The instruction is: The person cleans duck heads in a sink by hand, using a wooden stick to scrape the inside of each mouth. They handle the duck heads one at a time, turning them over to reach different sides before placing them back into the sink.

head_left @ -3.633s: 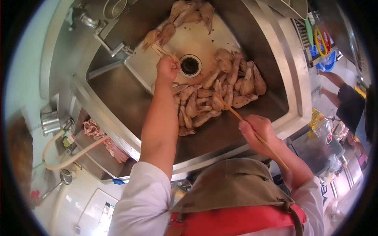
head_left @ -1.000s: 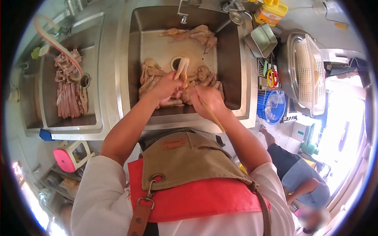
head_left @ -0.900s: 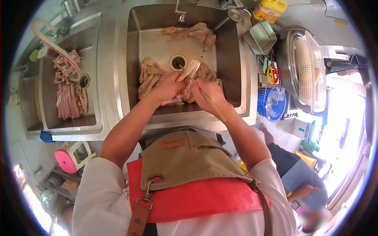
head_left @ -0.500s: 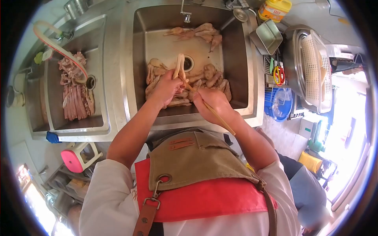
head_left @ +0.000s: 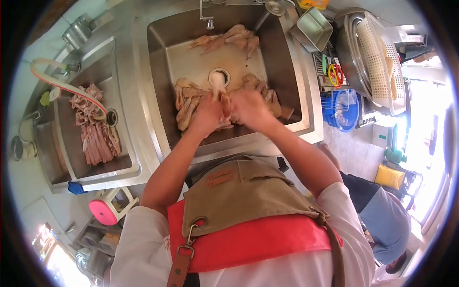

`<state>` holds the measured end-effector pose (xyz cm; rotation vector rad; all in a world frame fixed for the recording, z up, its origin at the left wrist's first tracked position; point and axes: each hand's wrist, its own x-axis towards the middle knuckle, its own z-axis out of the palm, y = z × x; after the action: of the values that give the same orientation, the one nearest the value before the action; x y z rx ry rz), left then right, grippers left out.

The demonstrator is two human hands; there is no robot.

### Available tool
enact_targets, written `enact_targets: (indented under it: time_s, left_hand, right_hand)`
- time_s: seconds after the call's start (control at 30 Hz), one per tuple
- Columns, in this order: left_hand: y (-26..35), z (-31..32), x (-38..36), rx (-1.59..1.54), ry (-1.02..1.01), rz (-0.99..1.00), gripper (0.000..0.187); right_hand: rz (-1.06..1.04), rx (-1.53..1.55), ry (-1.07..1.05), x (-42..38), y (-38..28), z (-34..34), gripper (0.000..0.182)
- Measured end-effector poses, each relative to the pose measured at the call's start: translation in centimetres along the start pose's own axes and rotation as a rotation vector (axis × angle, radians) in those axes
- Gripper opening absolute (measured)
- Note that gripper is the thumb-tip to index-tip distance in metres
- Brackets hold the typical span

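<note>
Over the larger sink point(head_left: 160, 71), my left hand point(head_left: 209, 114) is closed around a long, pale raw poultry piece point(head_left: 218, 83), which sticks out toward the drain and is blurred at its tip. My right hand point(head_left: 251, 111) is pressed close beside it, curled and smeared by motion. A blurred brown end point(head_left: 287, 113) shows to the right of this hand and looks like the wooden stick; its rest is hidden. More raw poultry point(head_left: 188, 103) lies around both hands, and another group of poultry pieces point(head_left: 234, 39) lies at the back of the sink.
A second sink point(head_left: 126, 158) on the left holds pinkish raw meat point(head_left: 98, 136) under a hose point(head_left: 71, 88). Right of the big sink stand a metal container point(head_left: 313, 28), a white perforated basket point(head_left: 382, 62) and a blue bin point(head_left: 345, 111). Another person point(head_left: 387, 220) is at lower right.
The whole view has shifted and tilted. My right hand has turned and come closer to my left. The wooden stick, plainly visible before, is now mostly hidden or blurred.
</note>
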<state>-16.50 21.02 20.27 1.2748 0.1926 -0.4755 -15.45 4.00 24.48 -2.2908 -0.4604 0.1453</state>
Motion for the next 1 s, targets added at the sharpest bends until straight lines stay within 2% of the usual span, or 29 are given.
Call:
enact_targets:
  time_s: [0.03,0.07,0.1,0.17,0.27,0.3,0.4,0.43,0.5,0.53,0.57,0.67,0.77,0.87,0.9,0.93,0.97,1.0]
  left_hand:
    - [-1.1,-1.0,0.7,0.404,-0.007,0.22,0.011]
    - [-2.2,-1.9,1.1,0.81,-0.026,0.437,0.011]
    - [-1.8,-1.9,1.0,0.742,-0.056,0.288,0.011]
    - [-0.9,-1.7,1.2,0.502,-0.132,0.02,0.016]
    - [-0.5,-2.5,2.1,0.092,-0.083,-0.273,0.021]
    - [-0.4,-2.6,2.3,-0.053,-0.048,-0.351,0.022]
    - [-0.3,-2.1,1.7,-0.035,-0.122,-0.365,0.028]
    - [-0.7,-1.8,1.1,-0.03,-0.129,-0.393,0.032]
    - [-0.5,-1.8,1.6,-0.014,-0.134,-0.412,0.04]
    - [-0.9,-2.3,1.9,-0.011,-0.151,-0.396,0.038]
    - [-1.9,-2.8,1.9,-0.013,-0.165,-0.391,0.036]
    - [-3.0,-3.3,2.2,0.025,-0.142,-0.406,0.036]
    - [-2.7,-3.6,1.9,0.081,-0.12,-0.471,0.042]
    - [-2.5,-2.2,2.4,0.144,-0.227,-0.558,0.047]
    - [-3.9,-2.0,2.2,0.139,-0.26,-0.586,0.048]
    - [-4.9,-1.9,2.2,0.134,-0.29,-0.621,0.049]
    - [-5.5,-2.0,2.5,0.35,-0.244,-0.633,0.052]
    - [-7.8,-2.7,2.8,0.646,-0.237,-0.385,0.055]
  right_hand:
    - [0.237,0.04,-0.001,0.6,-1.4,-1.8,0.023]
    - [0.468,0.298,-0.048,0.7,-1.1,-2.1,0.023]
    - [0.696,0.557,-0.088,1.2,-0.5,-2.6,0.023]
    - [0.198,0.215,0.037,-0.1,1.3,-0.7,0.019]
    - [-0.155,-0.065,0.112,-2.3,-2.6,-0.1,0.019]
    - [-0.146,-0.057,0.062,-2.9,-4.2,-0.7,0.017]
    - [-0.084,-0.233,0.012,-3.1,-2.4,-0.4,0.017]
    - [-0.066,-0.137,0.068,-2.6,-2.0,-0.1,0.018]
    - [-0.084,-0.164,-0.057,-3.1,-3.0,-1.0,0.017]
    - [-0.096,-0.17,-0.123,-3.2,-3.6,-1.2,0.017]
    - [-0.158,-0.103,-0.068,-3.3,-3.7,-1.1,0.017]
    - [-0.133,-0.091,0.069,-3.3,-0.8,0.2,0.016]
    - [-0.143,-0.107,-0.156,-4.4,-2.3,0.4,0.017]
    - [0.129,-0.268,-0.356,-3.4,2.7,2.6,0.02]
    - [0.075,-0.177,-0.304,-3.4,3.5,2.8,0.024]
    - [0.115,-0.156,-0.317,-3.2,3.5,2.6,0.024]
    - [0.16,-0.132,-0.328,-3.0,3.1,2.1,0.024]
    - [0.207,-0.109,-0.335,-3.1,2.9,1.8,0.024]
